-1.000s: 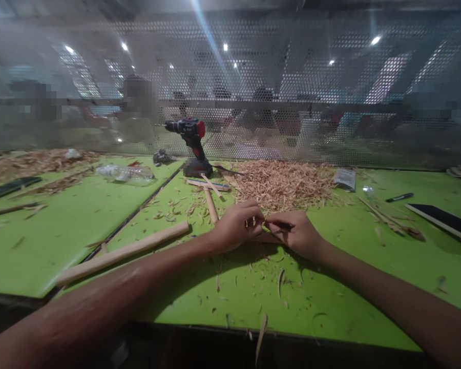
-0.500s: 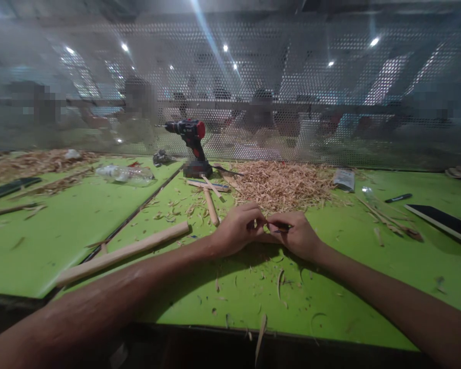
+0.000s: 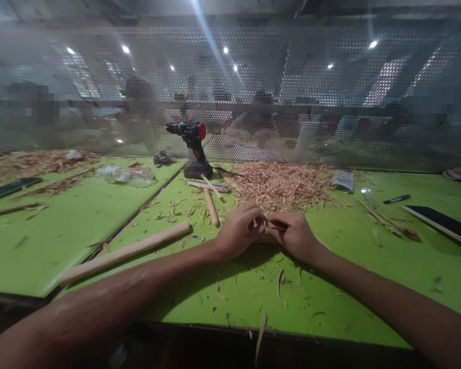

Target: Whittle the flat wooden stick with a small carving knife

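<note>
My left hand [image 3: 239, 230] and my right hand [image 3: 294, 236] meet low over the green table [image 3: 223, 292], fingertips almost touching. The left thumb and forefinger curl into a pinch; what lies between them is too small to make out. In the right hand's closed fingers is a thin dark object [image 3: 279, 226], mostly hidden, whose kind I cannot tell. Just beyond my hands lies a heap of wood shavings [image 3: 284, 184]. A short wooden rod [image 3: 211, 207] lies beside my left hand, and a longer wooden stick [image 3: 126, 253] rests left of it, near my left forearm.
A cordless drill [image 3: 193, 146] stands upright at the back. To its left lies a clear plastic bottle [image 3: 128, 174]. On the right are a small packet [image 3: 343, 180], a black pen [image 3: 397, 199], thin wooden strips [image 3: 392, 220] and a dark tablet-like slab [image 3: 443, 224]. A perforated screen [image 3: 234, 118] borders the table.
My hands stay together in nearly the same place. The dark object in my right hand shows slightly less than before. The view has shifted very slightly.
</note>
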The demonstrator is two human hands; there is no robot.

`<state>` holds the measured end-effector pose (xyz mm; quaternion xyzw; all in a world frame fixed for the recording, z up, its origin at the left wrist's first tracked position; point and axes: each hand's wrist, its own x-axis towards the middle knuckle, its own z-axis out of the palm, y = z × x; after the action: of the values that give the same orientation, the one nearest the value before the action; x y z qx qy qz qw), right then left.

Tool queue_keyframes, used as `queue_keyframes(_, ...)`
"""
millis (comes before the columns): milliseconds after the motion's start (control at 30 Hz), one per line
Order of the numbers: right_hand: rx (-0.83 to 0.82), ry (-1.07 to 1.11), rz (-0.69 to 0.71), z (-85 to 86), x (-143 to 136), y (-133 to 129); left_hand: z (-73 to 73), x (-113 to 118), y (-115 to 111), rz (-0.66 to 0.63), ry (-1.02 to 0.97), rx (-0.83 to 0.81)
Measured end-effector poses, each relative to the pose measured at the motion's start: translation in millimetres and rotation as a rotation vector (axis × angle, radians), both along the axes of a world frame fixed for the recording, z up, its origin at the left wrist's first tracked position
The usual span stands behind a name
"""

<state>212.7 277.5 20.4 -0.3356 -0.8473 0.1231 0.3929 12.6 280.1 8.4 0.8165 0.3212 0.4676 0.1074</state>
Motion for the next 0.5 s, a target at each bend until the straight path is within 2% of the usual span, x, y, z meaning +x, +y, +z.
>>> queue_keyframes(267,-0.026,0.001,0.015,2.9,-1.2,-0.9,4.4,1.7,-1.3,0.027,-0.02,-0.089)
queue_keyframes(500,-0.032,0.016,0.003,3.0,0.5,0.6,3.2,0.0,1.4,-0.058,-0.036,-0.051)
